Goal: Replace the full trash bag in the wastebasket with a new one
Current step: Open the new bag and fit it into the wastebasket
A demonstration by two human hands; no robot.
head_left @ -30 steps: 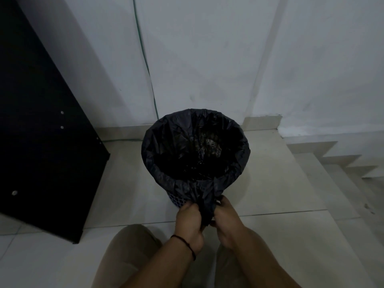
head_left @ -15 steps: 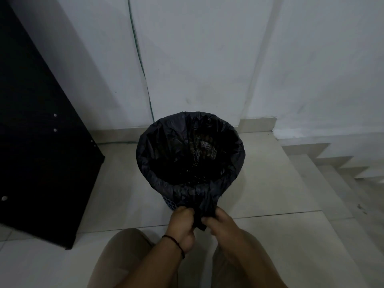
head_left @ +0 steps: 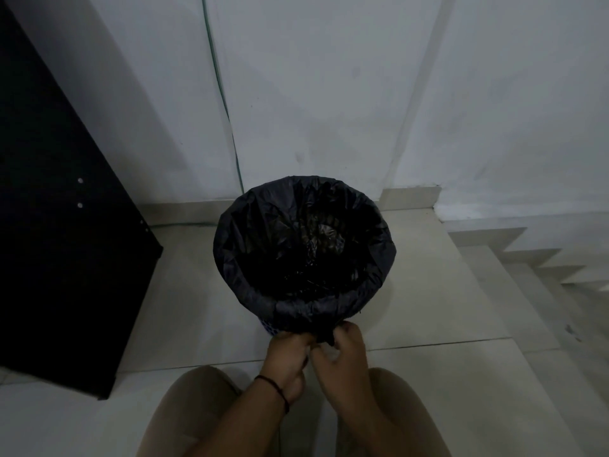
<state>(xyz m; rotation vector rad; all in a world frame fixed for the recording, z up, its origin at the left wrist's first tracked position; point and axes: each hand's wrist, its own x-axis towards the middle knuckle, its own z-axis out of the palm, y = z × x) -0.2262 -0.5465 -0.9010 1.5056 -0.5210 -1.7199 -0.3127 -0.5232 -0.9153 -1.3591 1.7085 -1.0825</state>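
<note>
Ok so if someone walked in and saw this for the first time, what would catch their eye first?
Most likely the black trash bag lining the wastebasket in the middle of the pale tiled floor, its mouth open and dark. Next, the left hand and right hand just below it, both pinching a gathered bit of the bag at the near rim. A big black panel looms on the left.

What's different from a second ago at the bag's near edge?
Little. Both hands work the gathered slack of the black trash bag: the left hand still grips it, the right hand has shifted its fingers on the twist. The bag stays folded over the wastebasket rim.
</note>
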